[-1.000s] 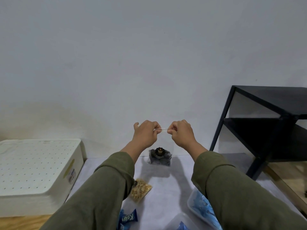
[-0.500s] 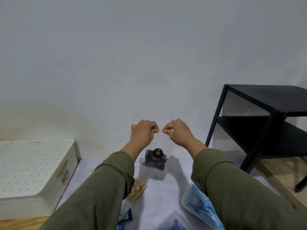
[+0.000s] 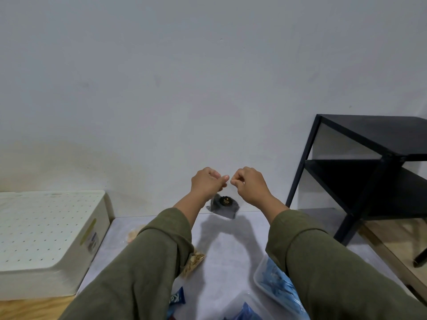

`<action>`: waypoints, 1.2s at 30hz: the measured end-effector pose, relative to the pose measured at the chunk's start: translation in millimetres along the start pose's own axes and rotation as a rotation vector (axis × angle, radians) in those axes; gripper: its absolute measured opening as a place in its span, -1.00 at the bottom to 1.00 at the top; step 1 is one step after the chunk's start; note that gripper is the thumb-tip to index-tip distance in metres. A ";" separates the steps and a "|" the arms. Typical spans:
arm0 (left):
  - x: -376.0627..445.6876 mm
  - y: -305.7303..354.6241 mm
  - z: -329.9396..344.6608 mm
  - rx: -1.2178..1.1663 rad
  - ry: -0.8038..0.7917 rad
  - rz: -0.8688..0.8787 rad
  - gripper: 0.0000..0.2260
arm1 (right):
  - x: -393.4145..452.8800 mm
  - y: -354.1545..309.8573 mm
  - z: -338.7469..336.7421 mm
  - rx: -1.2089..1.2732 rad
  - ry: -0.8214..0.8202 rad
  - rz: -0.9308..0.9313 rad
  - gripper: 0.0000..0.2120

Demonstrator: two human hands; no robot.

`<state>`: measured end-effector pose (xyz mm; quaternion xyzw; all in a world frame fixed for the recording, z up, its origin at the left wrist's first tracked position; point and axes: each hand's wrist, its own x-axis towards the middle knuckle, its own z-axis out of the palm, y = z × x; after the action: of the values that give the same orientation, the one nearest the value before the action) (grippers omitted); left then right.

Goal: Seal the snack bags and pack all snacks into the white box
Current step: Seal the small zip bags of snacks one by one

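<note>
My left hand (image 3: 206,184) and my right hand (image 3: 248,184) are raised side by side, each pinching the top edge of a clear snack bag (image 3: 223,205) that hangs below them with dark wrapped sweets inside. The fingertips nearly touch at the bag's top strip. The white box (image 3: 46,239) with a dotted lid sits at the left. On the grey mat lie a bag of nuts (image 3: 193,262), a blue wrapped snack (image 3: 178,299) and clear bags of blue sweets (image 3: 275,280), partly hidden by my sleeves.
A black metal shelf (image 3: 369,169) stands at the right against the white wall. The grey mat (image 3: 226,245) lies on a wooden surface. Another small pale snack bag (image 3: 132,234) peeks out beside my left sleeve.
My hands have drawn closer together along the bag's top strip, and the hanging bag has swung slightly. The view has shifted a little to the left.
</note>
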<state>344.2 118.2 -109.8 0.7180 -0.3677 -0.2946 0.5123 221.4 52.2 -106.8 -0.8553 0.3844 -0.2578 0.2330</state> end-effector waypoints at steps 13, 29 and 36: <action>2.6 -10.0 -12.4 -0.086 -0.094 0.107 -0.79 | -2.1 -3.3 -1.0 0.422 -0.089 0.217 -0.84; 11.3 -14.1 -29.9 -0.051 -0.068 0.064 -0.71 | 2.5 -14.1 22.1 0.363 -0.001 0.181 -0.88; 22.4 -43.1 -21.7 -0.079 -0.153 0.013 -0.78 | -4.8 14.4 29.3 0.105 0.048 0.207 -0.97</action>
<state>383.8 119.7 -145.3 0.6702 -0.3986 -0.3595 0.5125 229.1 53.3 -138.8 -0.7911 0.4622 -0.2725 0.2938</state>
